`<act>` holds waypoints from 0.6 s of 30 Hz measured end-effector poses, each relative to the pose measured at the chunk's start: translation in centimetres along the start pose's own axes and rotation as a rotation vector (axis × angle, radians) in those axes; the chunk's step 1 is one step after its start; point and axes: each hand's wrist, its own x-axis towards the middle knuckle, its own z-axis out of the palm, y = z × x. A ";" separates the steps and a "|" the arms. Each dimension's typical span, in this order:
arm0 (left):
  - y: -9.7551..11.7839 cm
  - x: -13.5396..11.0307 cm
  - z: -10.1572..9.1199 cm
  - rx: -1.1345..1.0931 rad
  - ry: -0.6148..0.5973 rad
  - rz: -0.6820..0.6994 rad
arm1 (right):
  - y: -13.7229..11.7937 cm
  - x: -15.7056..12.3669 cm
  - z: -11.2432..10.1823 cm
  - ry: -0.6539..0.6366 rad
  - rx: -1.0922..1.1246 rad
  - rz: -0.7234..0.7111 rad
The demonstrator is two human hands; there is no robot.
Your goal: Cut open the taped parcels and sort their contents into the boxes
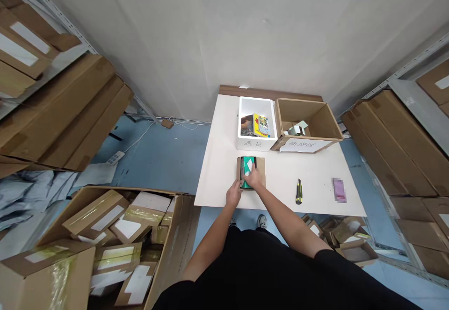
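A small open cardboard box (260, 164) lies near the front edge of the white table, its flap folded out to the right. Inside it is a green package (248, 162) with a white patch on top; its exact kind is unclear. My left hand (234, 193) grips the box's near left corner with bent fingers. Reaching in from the right, my right hand (254, 177) has its thumb and fingers closed on the green package, covering part of it. A yellow and black utility knife (299, 191) lies on the table to the right of my hands.
Behind stand a white foam bin (257, 143) holding colourful packages and a labelled cardboard bin (308, 145) with small boxes. A blurred purple item (339, 190) lies at the table's right. A large carton (178, 226) of parcels is at left; more boxes (351, 235) sit low right. Shelves flank both sides.
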 end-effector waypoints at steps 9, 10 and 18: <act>1.7 -0.1 -0.8 0.186 -0.077 -0.027 | 2.2 -0.7 -1.7 0.003 0.048 0.026; 1.7 0.0 -0.9 0.192 -0.086 -0.021 | 2.4 -0.8 -1.9 0.006 0.050 0.018; 0.7 1.3 -1.7 0.203 -0.120 -0.007 | 3.6 -1.2 -3.0 -0.010 0.136 -0.026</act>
